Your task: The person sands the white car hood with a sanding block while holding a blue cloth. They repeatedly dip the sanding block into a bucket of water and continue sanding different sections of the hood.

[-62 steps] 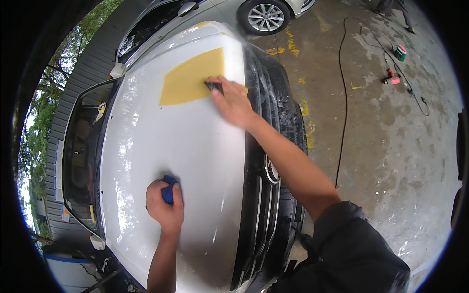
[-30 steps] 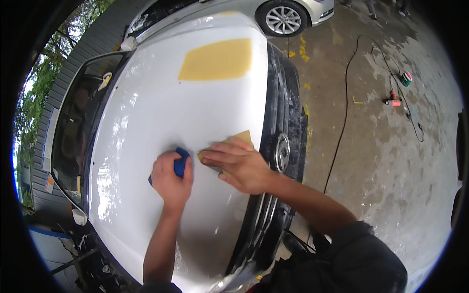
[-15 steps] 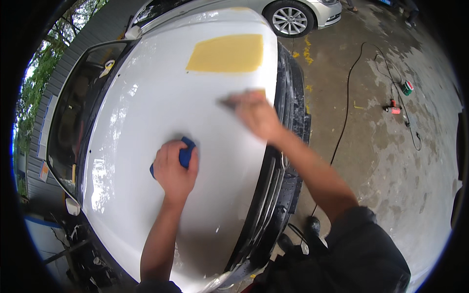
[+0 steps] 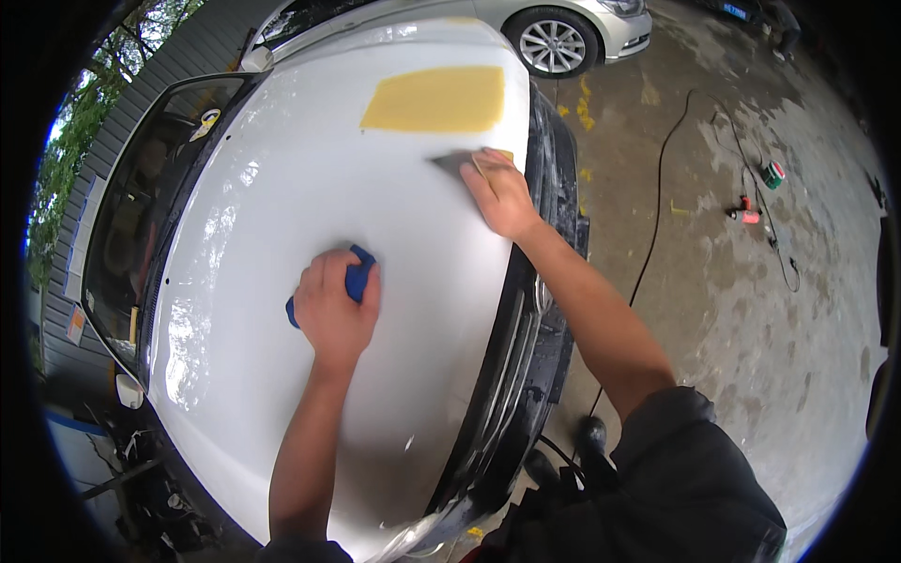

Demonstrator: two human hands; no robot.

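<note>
A white car hood [image 4: 282, 188] spreads below me, with a matte yellow filler patch [image 4: 436, 98] on its far part. My left hand [image 4: 335, 305] rests on the hood, its fingers curled over a soft-looking blue pad [image 4: 360, 274]. That pad pokes out on both sides of the hand; whether it is cloth or sponge cannot be told. Close to the front edge, my right hand [image 4: 497, 192] grips a thin flat piece [image 4: 454, 162], dark where it sticks out to the left. A bit of yellow shows by these fingertips. The palm hides the rest.
Black front trim [image 4: 554, 188] runs along the hood's right side. On the concrete floor lie a cable [image 4: 659, 188], a red power tool [image 4: 746, 215] and a green-and-white tub [image 4: 772, 174]. A silver car's wheel [image 4: 554, 45] stands beyond; the windshield [image 4: 141, 206] is at left.
My right hand has moved slightly farther away, toward the yellow patch, with the flat piece still in it. My left hand stays in about the same place on the blue pad.
</note>
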